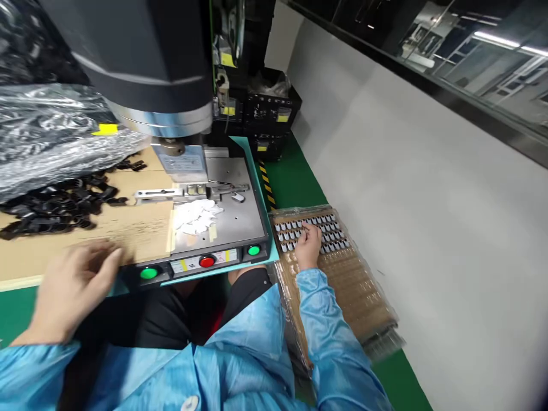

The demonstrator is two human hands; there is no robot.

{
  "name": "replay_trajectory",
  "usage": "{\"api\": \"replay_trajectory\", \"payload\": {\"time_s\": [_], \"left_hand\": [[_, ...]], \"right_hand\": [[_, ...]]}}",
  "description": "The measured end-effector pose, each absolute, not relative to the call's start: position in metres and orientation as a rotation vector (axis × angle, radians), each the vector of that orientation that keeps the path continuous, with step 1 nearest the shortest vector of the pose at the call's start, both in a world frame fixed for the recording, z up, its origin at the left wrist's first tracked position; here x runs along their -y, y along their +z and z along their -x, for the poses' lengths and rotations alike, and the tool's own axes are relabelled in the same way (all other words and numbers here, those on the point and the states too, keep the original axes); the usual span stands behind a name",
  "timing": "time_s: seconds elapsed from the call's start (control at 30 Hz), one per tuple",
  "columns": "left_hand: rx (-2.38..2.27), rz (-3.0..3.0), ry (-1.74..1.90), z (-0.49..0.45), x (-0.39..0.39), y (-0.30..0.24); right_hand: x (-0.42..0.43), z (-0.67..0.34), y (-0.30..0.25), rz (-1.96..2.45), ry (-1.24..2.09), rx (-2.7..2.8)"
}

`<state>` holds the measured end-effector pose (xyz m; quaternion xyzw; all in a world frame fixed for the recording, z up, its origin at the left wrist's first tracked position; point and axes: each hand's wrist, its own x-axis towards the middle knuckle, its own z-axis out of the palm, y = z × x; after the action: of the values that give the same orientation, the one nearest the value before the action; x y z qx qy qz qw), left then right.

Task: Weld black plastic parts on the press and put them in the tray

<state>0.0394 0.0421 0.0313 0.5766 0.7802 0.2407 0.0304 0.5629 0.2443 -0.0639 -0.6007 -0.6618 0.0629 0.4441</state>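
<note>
My right hand reaches down to a clear plastic tray. Its fingers are pinched together among rows of small whitish parts with dark ends; whatever lies between the fingertips is hidden. Over the cardboard's front edge, beside the left green button, hovers my left hand. It is loosely curled and blurred, thumb apart from the fingers, with nothing visible in it. On the machine's metal plate lies a pile of white pieces. A single whitish part sits near the metal fixture.
A large machine head hangs over the plate. Black curved pieces are heaped on the cardboard at left, below clear plastic wrap. Black bins stand behind. A red button and right green button line the front.
</note>
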Motion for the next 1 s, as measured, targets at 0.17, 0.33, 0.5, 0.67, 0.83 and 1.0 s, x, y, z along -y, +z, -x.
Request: {"api": "replay_trajectory", "payload": {"time_s": [0.17,0.33,0.5,0.67,0.83,1.0], "left_hand": [[-2.111,-2.186,0.897,-0.082,-0.083,0.02],[-2.032,-2.423,0.689,-0.104,-0.125,0.012],[-1.987,-2.501,0.645,-0.104,-0.142,0.007],[-1.945,-2.495,0.698,-0.107,-0.146,0.006],[-1.864,-2.306,0.952,-0.105,-0.145,0.003],[-1.702,-1.895,1.366,-0.095,-0.139,-0.002]], "right_hand": [[-0.234,-0.442,-0.01,1.121,0.424,1.902],[-0.22,-0.347,0.001,0.909,0.513,2.259],[-0.216,-0.316,0.001,0.911,0.433,2.39],[-0.217,-0.315,0.0,0.968,0.369,2.372],[-0.214,-0.315,-0.001,1.034,0.331,2.316],[-0.21,-0.31,0.004,1.066,0.28,2.362]]}}
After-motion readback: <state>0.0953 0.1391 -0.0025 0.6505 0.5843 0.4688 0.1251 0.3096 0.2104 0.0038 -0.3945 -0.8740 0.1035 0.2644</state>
